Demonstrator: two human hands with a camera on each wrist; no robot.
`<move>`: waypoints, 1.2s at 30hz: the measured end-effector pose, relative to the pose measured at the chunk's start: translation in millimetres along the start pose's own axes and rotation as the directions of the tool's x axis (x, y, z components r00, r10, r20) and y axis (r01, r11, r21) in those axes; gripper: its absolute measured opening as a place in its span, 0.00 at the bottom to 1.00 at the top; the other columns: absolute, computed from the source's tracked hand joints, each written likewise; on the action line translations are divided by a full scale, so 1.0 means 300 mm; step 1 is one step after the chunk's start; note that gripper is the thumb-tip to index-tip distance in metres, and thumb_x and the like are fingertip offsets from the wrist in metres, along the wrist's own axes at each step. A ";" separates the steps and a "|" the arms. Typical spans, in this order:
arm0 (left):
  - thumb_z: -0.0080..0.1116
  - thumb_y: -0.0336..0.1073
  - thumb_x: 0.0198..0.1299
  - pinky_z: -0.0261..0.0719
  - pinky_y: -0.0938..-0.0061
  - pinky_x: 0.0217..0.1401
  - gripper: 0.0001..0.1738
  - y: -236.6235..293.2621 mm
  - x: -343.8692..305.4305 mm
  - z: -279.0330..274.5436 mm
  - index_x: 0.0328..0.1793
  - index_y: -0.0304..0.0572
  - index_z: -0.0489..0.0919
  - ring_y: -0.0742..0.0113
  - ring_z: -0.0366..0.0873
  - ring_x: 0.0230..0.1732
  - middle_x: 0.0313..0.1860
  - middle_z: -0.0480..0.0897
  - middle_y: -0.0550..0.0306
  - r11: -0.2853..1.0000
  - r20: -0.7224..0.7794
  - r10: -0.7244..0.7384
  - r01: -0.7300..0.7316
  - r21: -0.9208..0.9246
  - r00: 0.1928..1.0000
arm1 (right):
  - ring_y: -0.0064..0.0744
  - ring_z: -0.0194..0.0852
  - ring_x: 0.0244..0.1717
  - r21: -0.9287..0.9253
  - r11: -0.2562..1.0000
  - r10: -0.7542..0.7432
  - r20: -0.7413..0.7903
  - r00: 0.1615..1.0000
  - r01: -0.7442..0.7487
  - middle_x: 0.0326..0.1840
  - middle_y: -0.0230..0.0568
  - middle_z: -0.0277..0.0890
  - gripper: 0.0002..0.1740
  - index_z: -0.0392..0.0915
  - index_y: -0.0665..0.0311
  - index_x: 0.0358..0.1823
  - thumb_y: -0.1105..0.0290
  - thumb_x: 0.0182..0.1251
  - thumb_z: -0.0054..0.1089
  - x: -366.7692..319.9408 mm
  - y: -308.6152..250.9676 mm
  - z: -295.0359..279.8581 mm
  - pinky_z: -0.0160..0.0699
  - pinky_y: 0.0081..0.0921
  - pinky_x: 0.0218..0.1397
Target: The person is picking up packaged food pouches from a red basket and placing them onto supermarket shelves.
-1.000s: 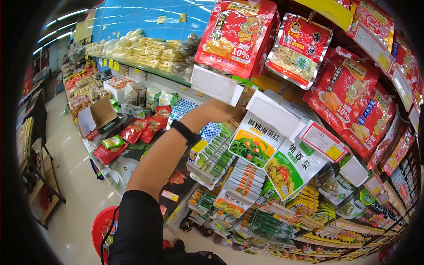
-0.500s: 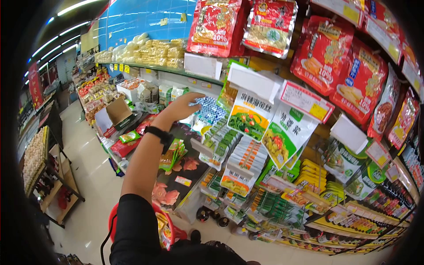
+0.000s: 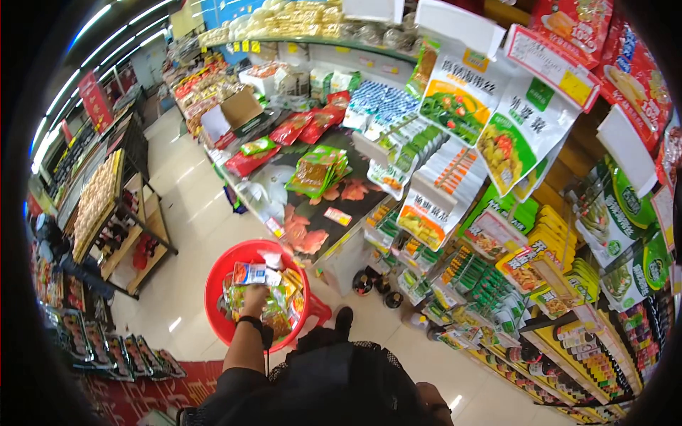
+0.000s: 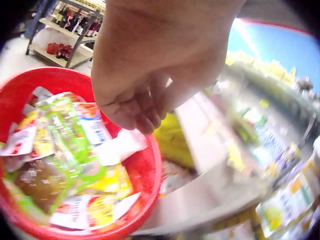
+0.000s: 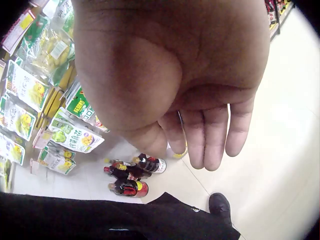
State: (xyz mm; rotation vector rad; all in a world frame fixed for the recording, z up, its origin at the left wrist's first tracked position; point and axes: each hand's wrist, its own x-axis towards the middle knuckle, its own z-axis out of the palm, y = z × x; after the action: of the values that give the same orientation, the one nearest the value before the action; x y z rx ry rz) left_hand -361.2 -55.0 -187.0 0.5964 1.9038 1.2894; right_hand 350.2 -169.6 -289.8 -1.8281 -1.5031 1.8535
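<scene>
My left hand (image 3: 256, 298) is over the red basket (image 3: 213, 298), which holds several colourful food packets (image 3: 277, 302). In the left wrist view the hand (image 4: 155, 75) appears above the right rim of the basket (image 4: 155, 175), its fingers curled and no object visible in them. A white packet (image 4: 120, 145) lies inside just below the fingertips. Low at my side hangs my right hand (image 3: 432, 399). Seen from the right wrist, this hand (image 5: 175, 85) has its fingers extended and apart, holding nothing, with dark bottles (image 5: 132, 187) on the floor beyond it.
A display table (image 3: 273, 192) carries green packets (image 3: 318, 170), red packets (image 3: 305, 126) and an opened carton (image 3: 241, 110). Hanging packets (image 3: 455, 99) and stocked shelves fill the right. An egg rack (image 3: 99, 199) stands left, across the tiled floor (image 3: 174, 248). A shoe (image 3: 344, 319) is near the basket.
My left hand has come down from the hanging packets, past the table, to the basket. The head view has tilted lower and shows the basket more fully.
</scene>
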 end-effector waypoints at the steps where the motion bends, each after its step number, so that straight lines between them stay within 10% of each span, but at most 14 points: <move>1: 0.56 0.31 0.56 0.73 0.72 0.24 0.10 -0.021 -0.130 0.016 0.41 0.37 0.84 0.69 0.77 0.24 0.26 0.82 0.56 0.976 -0.015 -0.109 0.110 0.186 0.994 | 0.31 0.83 0.38 0.121 0.984 0.139 -0.056 0.989 -0.132 0.39 0.38 0.84 0.18 0.76 0.63 0.56 0.60 0.72 0.54 -0.059 -0.122 -0.006 0.79 0.30 0.37; 2: 0.58 0.32 0.56 0.77 0.70 0.28 0.13 -0.215 -0.127 -0.014 0.45 0.35 0.84 0.66 0.81 0.27 0.28 0.83 0.53 0.942 0.058 -0.196 0.172 0.288 0.979 | 0.30 0.83 0.38 0.193 0.970 0.154 -0.032 0.988 -0.145 0.39 0.38 0.83 0.18 0.76 0.63 0.56 0.61 0.71 0.55 -0.047 -0.120 -0.018 0.79 0.29 0.37; 3: 0.60 0.36 0.57 0.81 0.66 0.36 0.15 0.021 -0.337 0.037 0.48 0.39 0.85 0.64 0.84 0.33 0.31 0.85 0.50 0.815 0.152 -0.318 0.188 0.548 0.936 | 0.30 0.83 0.38 0.276 0.940 0.211 -0.006 0.977 -0.201 0.39 0.38 0.83 0.19 0.76 0.63 0.57 0.61 0.71 0.55 -0.016 -0.110 -0.026 0.79 0.28 0.37; 5: 0.65 0.39 0.50 0.82 0.64 0.50 0.18 -0.261 -0.266 -0.059 0.48 0.48 0.87 0.62 0.85 0.44 0.33 0.86 0.51 0.793 0.448 -0.201 -0.124 0.597 0.871 | 0.30 0.82 0.38 0.354 0.901 0.264 0.016 0.964 -0.252 0.39 0.38 0.83 0.20 0.75 0.64 0.57 0.61 0.70 0.54 0.010 -0.096 -0.030 0.79 0.28 0.37; 9: 0.58 0.35 0.60 0.82 0.67 0.39 0.17 -0.246 -0.183 -0.090 0.54 0.39 0.82 0.63 0.84 0.37 0.37 0.86 0.50 0.535 0.690 -0.055 -0.562 0.631 0.722 | 0.29 0.82 0.38 0.293 0.922 0.269 -0.018 0.963 -0.253 0.40 0.38 0.83 0.20 0.75 0.65 0.58 0.62 0.70 0.54 0.017 -0.217 -0.045 0.79 0.28 0.38; 11: 0.55 0.34 0.63 0.83 0.69 0.37 0.17 -0.190 -0.127 -0.077 0.56 0.34 0.80 0.63 0.85 0.35 0.39 0.85 0.49 0.731 0.538 -0.134 -0.283 0.621 0.832 | 0.31 0.82 0.41 0.299 0.918 0.282 -0.031 0.959 -0.260 0.43 0.39 0.83 0.19 0.75 0.63 0.58 0.61 0.71 0.57 0.012 -0.271 -0.041 0.80 0.30 0.42; 12: 0.55 0.34 0.63 0.83 0.70 0.39 0.18 -0.163 -0.097 -0.046 0.57 0.33 0.80 0.63 0.85 0.36 0.39 0.86 0.49 0.880 0.362 -0.287 0.094 0.466 0.887 | 0.31 0.83 0.41 0.302 0.922 0.264 -0.033 0.964 -0.242 0.43 0.39 0.83 0.20 0.75 0.63 0.59 0.62 0.71 0.57 0.017 -0.272 -0.038 0.79 0.28 0.42; 23: 0.58 0.36 0.62 0.82 0.70 0.40 0.20 0.124 -0.057 0.143 0.59 0.35 0.81 0.63 0.85 0.36 0.40 0.87 0.49 0.844 0.432 -0.266 -0.008 0.537 0.862 | 0.30 0.83 0.41 0.153 0.960 0.247 -0.075 0.966 -0.234 0.42 0.38 0.83 0.21 0.76 0.63 0.58 0.59 0.70 0.55 -0.066 -0.306 0.057 0.80 0.28 0.41; 32: 0.56 0.39 0.59 0.81 0.66 0.45 0.19 -0.140 0.065 0.033 0.54 0.37 0.84 0.57 0.86 0.43 0.45 0.87 0.46 0.820 0.407 -0.347 0.062 0.569 0.845 | 0.28 0.80 0.39 0.246 0.952 0.211 -0.088 0.974 -0.184 0.39 0.38 0.81 0.23 0.75 0.69 0.61 0.65 0.68 0.57 -0.152 -0.554 0.176 0.79 0.28 0.39; 36: 0.56 0.40 0.56 0.79 0.61 0.57 0.20 -0.374 0.038 -0.016 0.49 0.36 0.86 0.48 0.85 0.50 0.47 0.87 0.41 0.792 0.309 -0.326 0.079 0.606 0.893 | 0.34 0.82 0.46 -0.161 0.959 0.206 -0.176 0.963 -0.234 0.46 0.47 0.84 0.24 0.74 0.73 0.62 0.66 0.69 0.57 -0.198 -0.618 0.198 0.81 0.28 0.46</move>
State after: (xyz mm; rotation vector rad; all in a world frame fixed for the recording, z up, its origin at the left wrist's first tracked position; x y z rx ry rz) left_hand -368.5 -92.6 -293.0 0.8524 1.9251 0.3693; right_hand 220.2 -150.8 -134.4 -2.2515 -1.5088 1.6565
